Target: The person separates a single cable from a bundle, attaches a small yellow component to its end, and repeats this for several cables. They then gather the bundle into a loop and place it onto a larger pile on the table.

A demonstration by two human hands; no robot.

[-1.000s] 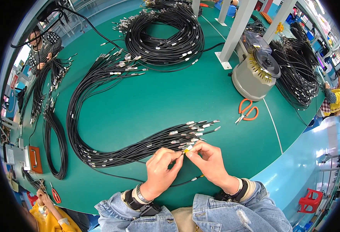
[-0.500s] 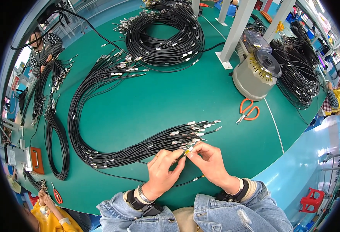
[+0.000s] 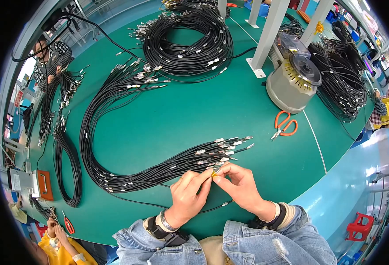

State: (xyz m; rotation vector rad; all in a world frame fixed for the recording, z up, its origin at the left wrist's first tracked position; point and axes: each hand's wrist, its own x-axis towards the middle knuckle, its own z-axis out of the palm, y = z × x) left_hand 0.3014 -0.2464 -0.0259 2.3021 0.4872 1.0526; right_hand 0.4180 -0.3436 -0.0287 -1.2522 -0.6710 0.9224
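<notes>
My left hand (image 3: pixel 188 195) is closed in a pinch on the end of a black cable, mostly covered by its fingers. Facing it, my right hand (image 3: pixel 240 187) pinches a small yellow piece (image 3: pixel 214 173) at that end, its fingertips almost touching the left ones. Just beyond both hands lies a thick bundle of black cables (image 3: pixel 154 171), curving across the green table, with white tags and metal ends at its tip. A loose cable with a white tag (image 3: pixel 225 204) runs beneath my hands.
Orange-handled scissors (image 3: pixel 284 126) lie right of the bundle, near a grey round machine (image 3: pixel 291 86) and white posts (image 3: pixel 269 37). A large cable coil (image 3: pixel 188 42) sits at the back. Co-workers handle cables at the left. A red stool (image 3: pixel 360 226) stands on the floor at right.
My fingertips have drawn slightly closer together around the cable end, and the white bit seen there before is now mostly covered. The bundle and scissors stay where they were.
</notes>
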